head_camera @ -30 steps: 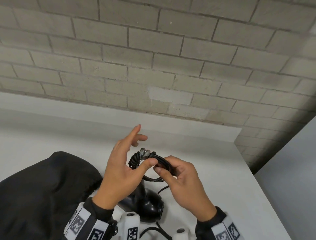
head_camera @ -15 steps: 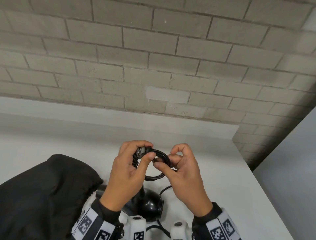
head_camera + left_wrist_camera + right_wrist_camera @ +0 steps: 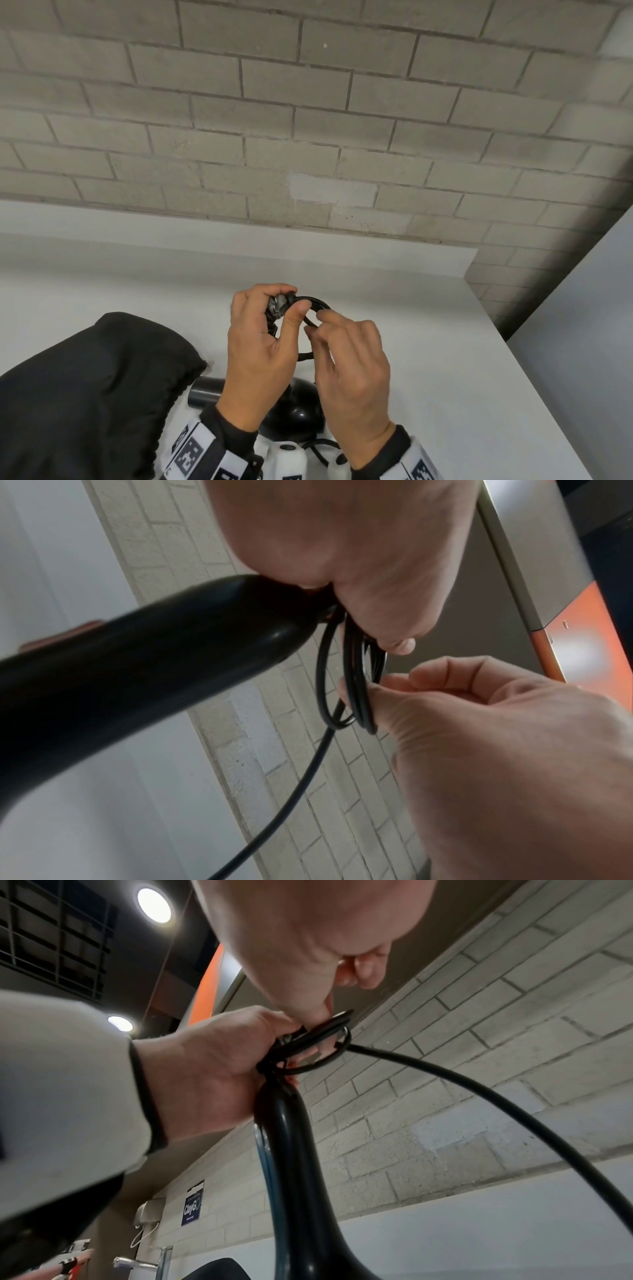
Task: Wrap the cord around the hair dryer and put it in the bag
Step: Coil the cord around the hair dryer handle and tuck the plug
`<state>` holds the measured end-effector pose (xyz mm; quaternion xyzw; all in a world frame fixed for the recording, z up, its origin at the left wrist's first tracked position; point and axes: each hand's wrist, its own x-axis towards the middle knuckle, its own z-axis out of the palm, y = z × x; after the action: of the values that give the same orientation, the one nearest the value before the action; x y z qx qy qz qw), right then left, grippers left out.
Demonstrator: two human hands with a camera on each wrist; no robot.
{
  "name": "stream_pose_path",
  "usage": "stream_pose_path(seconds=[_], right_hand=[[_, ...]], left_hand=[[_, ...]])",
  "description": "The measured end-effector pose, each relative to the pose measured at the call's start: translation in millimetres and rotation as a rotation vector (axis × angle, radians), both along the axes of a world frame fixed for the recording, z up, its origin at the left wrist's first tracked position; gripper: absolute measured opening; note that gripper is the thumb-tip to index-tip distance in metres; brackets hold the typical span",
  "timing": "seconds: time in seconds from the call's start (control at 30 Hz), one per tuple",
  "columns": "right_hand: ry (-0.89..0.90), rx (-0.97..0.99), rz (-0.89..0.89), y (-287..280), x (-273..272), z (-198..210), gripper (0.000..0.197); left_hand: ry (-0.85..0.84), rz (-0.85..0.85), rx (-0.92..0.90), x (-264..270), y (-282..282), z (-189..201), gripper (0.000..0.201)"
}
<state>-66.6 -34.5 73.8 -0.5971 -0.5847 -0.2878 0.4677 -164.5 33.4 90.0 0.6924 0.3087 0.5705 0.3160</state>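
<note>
Seen low and centre in the head view: left hand (image 3: pixel 260 346) curled round the top of the black hair dryer (image 3: pixel 296 409) handle, thumb pressed onto the coiled black cord (image 3: pixel 310 301). Just right of it, right hand (image 3: pixel 352 373) pinching the same cord loops between thumb and forefinger, remaining fingers loosely bent. Held upright above the white table (image 3: pixel 445 359), dryer body down near the bottom edge, nozzle poking out toward the left beside the black bag (image 3: pixel 85 394). Bag lying at lower left, slumped, touching or nearly touching the nozzle; cannot tell which.

From the left wrist camera: glossy handle (image 3: pixel 143 653) crossing from lower left to centre, several cord loops (image 3: pixel 356 685) hanging at its end, gripped by fingertips (image 3: pixel 373 696) of the right hand, one free strand trailing down to the bottom edge.

From the right wrist camera: handle (image 3: pixel 291 1137) rising through the centre, loops (image 3: pixel 322 1039) bunched at its top, loose cord arcing off to the lower right. Grey brick wall (image 3: pixel 308 120) behind.
</note>
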Motion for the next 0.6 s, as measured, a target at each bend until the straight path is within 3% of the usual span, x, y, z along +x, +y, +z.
stream_pose_path(seconds=[0.13,0.27,0.4,0.6], right_hand=[[0.044,-0.091,0.029,0,-4,0,0.006],[0.24,-0.295,0.026,0,-12,8,0.008],[0.73,-0.524,0.26,-3,-8,23,0.016],[1.251,-0.739,0.563,-10,15,65,0.016]], left_hand=[[0.01,0.043,0.035,3,-1,-2,0.011],[-0.003,0.054,0.04,4,1,-4,0.011],[-0.005,0.086,0.09,3,5,-8,0.01],[-0.083,0.093,0.125,4,0,-10,0.018]])
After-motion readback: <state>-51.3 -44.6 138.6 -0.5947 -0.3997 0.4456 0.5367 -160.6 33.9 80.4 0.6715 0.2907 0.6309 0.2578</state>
